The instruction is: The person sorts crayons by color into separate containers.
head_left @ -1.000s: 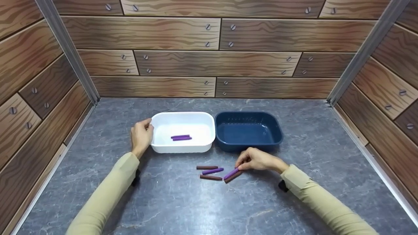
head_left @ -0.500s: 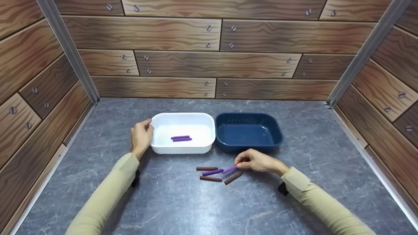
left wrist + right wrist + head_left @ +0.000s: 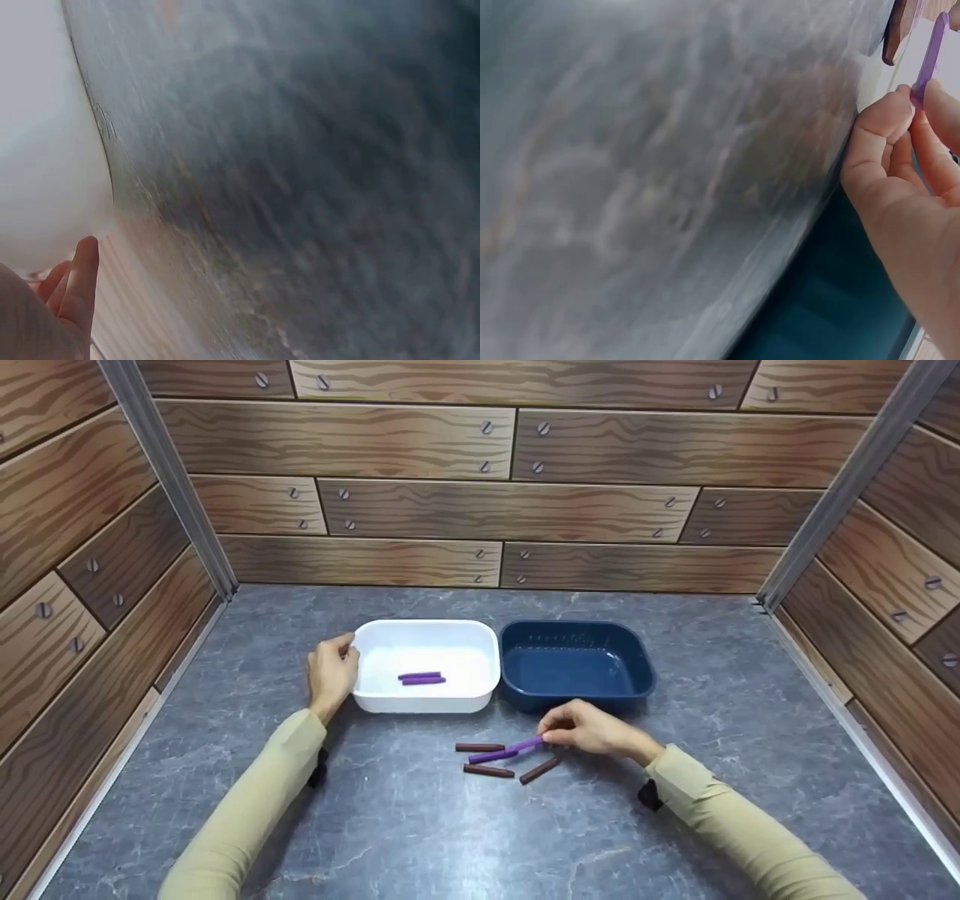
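In the head view, my right hand (image 3: 589, 727) pinches one end of a purple crayon (image 3: 526, 743) between thumb and fingertips, just in front of the dark blue tub. The right wrist view shows this purple crayon (image 3: 931, 56) jutting past the fingertips. Its far end overlaps a second purple crayon (image 3: 491, 757) on the table. Around them lie three brown crayons: one behind (image 3: 480, 748), one in front (image 3: 489, 771) and one at the right (image 3: 540, 770). My left hand (image 3: 331, 671) holds the left rim of a white tub (image 3: 426, 703), which has two purple crayons (image 3: 422, 679) inside.
Right beside the white tub stands the dark blue tub (image 3: 576, 664), with no crayons showing in it. Both rest on a grey marbled table (image 3: 420, 825). Wood-patterned panels (image 3: 405, 510) enclose the back and sides.
The right hand has lifted the purple crayon off the brown one beneath it and swung its free end upward. The left hand keeps its place on the white tub.
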The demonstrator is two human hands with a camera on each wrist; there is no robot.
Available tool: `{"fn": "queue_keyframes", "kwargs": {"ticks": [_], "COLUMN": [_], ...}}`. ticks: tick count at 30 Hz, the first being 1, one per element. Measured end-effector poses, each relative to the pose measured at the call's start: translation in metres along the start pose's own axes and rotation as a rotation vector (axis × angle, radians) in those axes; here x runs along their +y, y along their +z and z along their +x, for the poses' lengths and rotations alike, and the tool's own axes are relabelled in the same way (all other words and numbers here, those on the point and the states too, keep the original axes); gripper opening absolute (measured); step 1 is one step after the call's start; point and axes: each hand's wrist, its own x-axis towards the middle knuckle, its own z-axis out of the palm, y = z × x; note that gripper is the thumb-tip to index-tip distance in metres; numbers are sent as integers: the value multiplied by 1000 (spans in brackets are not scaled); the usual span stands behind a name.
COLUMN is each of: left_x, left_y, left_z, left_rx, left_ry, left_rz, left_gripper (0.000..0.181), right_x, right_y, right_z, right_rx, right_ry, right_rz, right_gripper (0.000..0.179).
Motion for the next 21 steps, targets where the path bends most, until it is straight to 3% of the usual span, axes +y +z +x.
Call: {"fn": "queue_keyframes", "kwargs": {"ticks": [21], "left_x": [1], "left_y": [0], "left_z": [1], "left_rx": [10], "left_ry": [5], "left_rz": [21], "left_gripper": [38], "right_x": [-24], "right_y": [8], "right_z": [9], "right_rx": [68], "right_ry": [-39], "right_rz": [111], "right_gripper": [13]}}
